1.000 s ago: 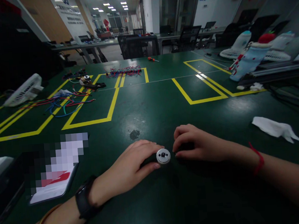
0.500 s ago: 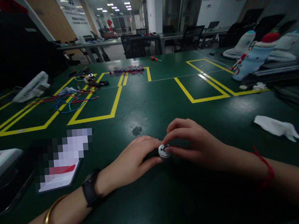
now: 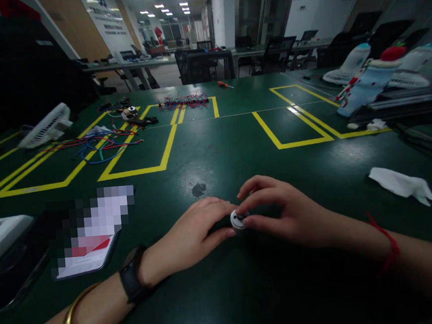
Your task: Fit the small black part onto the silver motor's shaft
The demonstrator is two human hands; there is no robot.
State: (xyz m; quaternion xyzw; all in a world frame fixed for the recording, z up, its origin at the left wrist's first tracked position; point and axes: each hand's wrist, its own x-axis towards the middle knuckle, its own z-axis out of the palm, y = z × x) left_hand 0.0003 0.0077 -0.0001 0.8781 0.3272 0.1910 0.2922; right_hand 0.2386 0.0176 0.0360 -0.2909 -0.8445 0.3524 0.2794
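Observation:
A small round white part (image 3: pixel 236 222) with a dark hole in its face is between my two hands, just above or on the green table (image 3: pixel 226 291). My left hand (image 3: pixel 197 228) grips its left side between thumb and fingers. From the right, the thumb and index finger of my right hand (image 3: pixel 283 209) pinch at a small dark piece on the part's face; the fingertips partly hide it. A black watch and a gold bangle are on my left arm, a red string on my right wrist.
A phone (image 3: pixel 92 256) and a white device (image 3: pixel 5 236) lie at the left. A white tissue (image 3: pixel 405 184) is at the right. Farther back are tangled wires (image 3: pixel 106 143), an orange screwdriver (image 3: pixel 223 84), white fans, yellow tape outlines and a blue snowman-like figure (image 3: pixel 367 87).
My right thumb and fingers have shifted slightly on the part, and its middle finger has bent a little. My left hand keeps nearly the same place.

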